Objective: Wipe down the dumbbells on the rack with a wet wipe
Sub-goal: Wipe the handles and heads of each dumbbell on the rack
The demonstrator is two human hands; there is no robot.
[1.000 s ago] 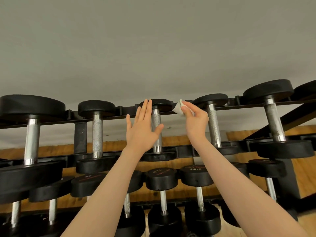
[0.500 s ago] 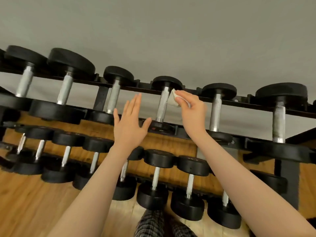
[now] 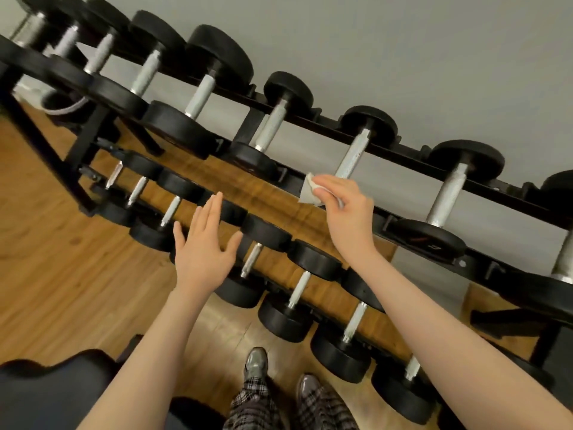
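My right hand [image 3: 347, 212] pinches a small white wet wipe [image 3: 308, 191] at the lower end of a dumbbell's silver handle [image 3: 352, 158] on the top tier of the black rack [image 3: 409, 152]. My left hand [image 3: 203, 246] hovers flat with straight fingers in front of the lower tier, holding nothing. Black dumbbells [image 3: 449, 193] with silver handles fill the top tier. Smaller ones [image 3: 297, 290] fill the lower tier.
A grey wall [image 3: 403, 41] stands behind the rack, and wooden floor [image 3: 62, 274] lies below it. A dark padded bench [image 3: 55, 392] sits at the bottom left. My shoes [image 3: 257, 363] and checked trousers show at the bottom middle.
The view has tilted down and rolled. My right hand slid the wipe down the handle from its upper end to its lower end. My left hand dropped lower, away from the top tier.
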